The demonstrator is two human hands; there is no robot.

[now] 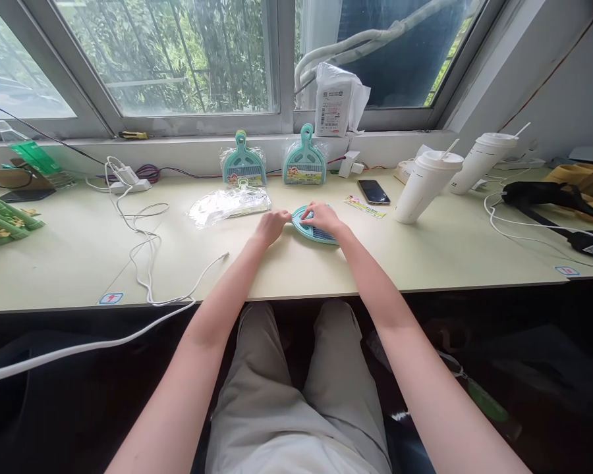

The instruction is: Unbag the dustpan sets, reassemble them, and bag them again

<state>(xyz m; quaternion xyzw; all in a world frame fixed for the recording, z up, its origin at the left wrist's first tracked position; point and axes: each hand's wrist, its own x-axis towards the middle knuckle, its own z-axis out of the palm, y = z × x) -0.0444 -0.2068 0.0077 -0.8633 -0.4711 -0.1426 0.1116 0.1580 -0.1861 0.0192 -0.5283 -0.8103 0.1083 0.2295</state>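
Head view: writing is mostly too small to read. The white packet [335, 105] on the window sill carries a printed label with a code square, text illegible. A paper strip [365, 207] near the phone [373, 191] has coloured print, unreadable. Blue-bordered stickers [111, 298] [566, 270] sit at the desk's front edge, left and right.

The desk [69, 257] has open surface front-left and front-centre, crossed only by a white cable [145, 257]. The right side is tighter: two white lidded cups [425, 184] [481, 161] with straws, and a black cable bundle [548, 197] toward the right edge. Two packaged dustpan sets [244, 161] [304, 158] stand at the back edge against the sill; an empty clear wrapper [227, 205] lies in front of them.

The teal dustpan [312, 230] lies flat mid-desk, well back from the front edge. Right hand [322, 216] rests on top of it, fingers curled over. Left hand [271, 226] is loosely closed, fingertips touching the dustpan's left rim.
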